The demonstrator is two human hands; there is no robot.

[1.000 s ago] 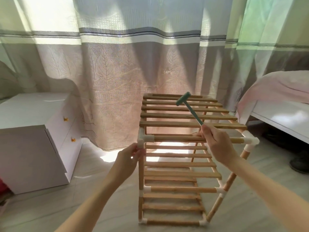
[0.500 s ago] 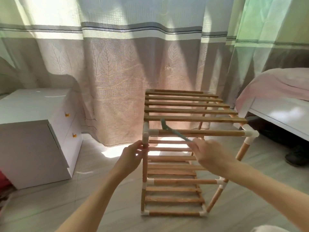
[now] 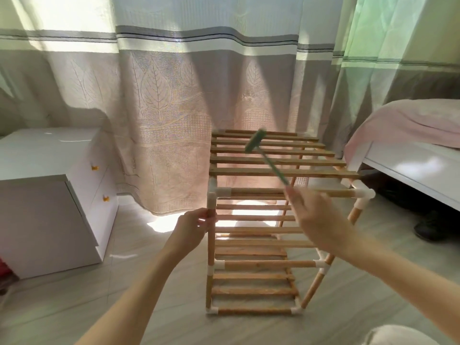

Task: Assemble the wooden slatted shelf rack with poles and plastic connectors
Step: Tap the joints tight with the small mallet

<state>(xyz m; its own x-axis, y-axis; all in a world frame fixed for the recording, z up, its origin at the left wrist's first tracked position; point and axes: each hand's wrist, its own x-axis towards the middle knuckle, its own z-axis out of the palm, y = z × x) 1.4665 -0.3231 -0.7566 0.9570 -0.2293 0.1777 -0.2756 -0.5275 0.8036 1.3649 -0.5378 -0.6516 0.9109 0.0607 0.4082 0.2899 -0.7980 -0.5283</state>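
Note:
A wooden slatted shelf rack [image 3: 273, 173] with three tiers stands on the floor, its poles joined by white plastic connectors [image 3: 212, 192]. My left hand [image 3: 193, 226] grips the front left pole just below the top corner connector. My right hand [image 3: 315, 217] holds the handle of a small green hammer [image 3: 256, 144]. The hammer's head is raised above the top slats, blurred by motion. The front right pole [image 3: 316, 287] leans outward at its lower part.
A white drawer cabinet [image 3: 49, 195] with yellow knobs stands to the left. A bed with a pink cover [image 3: 410, 125] is at the right, a dark shoe [image 3: 433, 227] under it. Patterned curtains [image 3: 161, 95] hang behind the rack. The floor is pale tile.
The hammer came down onto the front left corner connector half a second ago and has swung back up above the top slats. My left hand has stayed on the pole.

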